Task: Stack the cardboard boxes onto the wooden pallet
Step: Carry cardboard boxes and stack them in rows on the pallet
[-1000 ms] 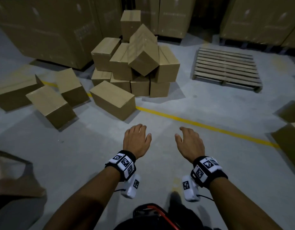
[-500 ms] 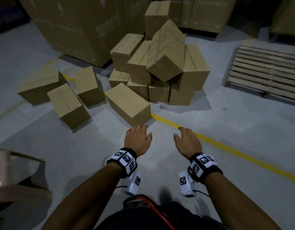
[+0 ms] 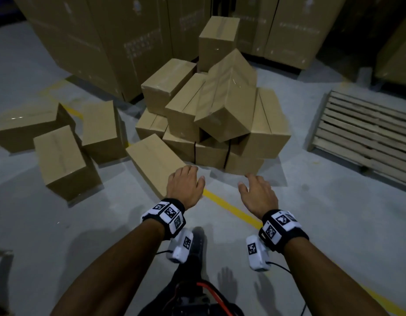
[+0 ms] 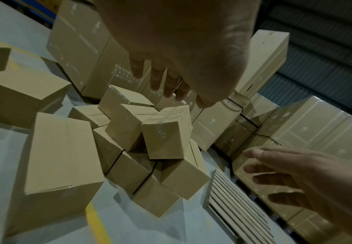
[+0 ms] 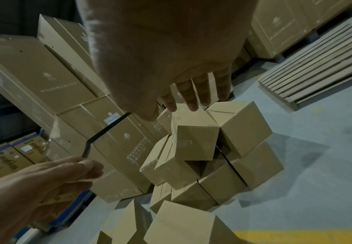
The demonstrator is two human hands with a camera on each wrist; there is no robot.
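Left hand (image 3: pixel 186 189) and right hand (image 3: pixel 257 195) out in front, fingers spread loose, holding nothing; heap of cardboard boxes (image 3: pixel 222 115) just beyond on the floor (image 3: pixel 311 224), tilted box (image 3: pixel 227 99) topmost; wooden pallet (image 3: pixel 366 133) bare, far right.

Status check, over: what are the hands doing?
Left hand and right hand open, empty. Tilted box tops the pile, untouched. Wooden pallet bare. Path clear.

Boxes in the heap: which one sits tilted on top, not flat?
The tilted box at the middle top of the heap: it rests cornerwise on its neighbours, one end pointing down, while the others lie flat.
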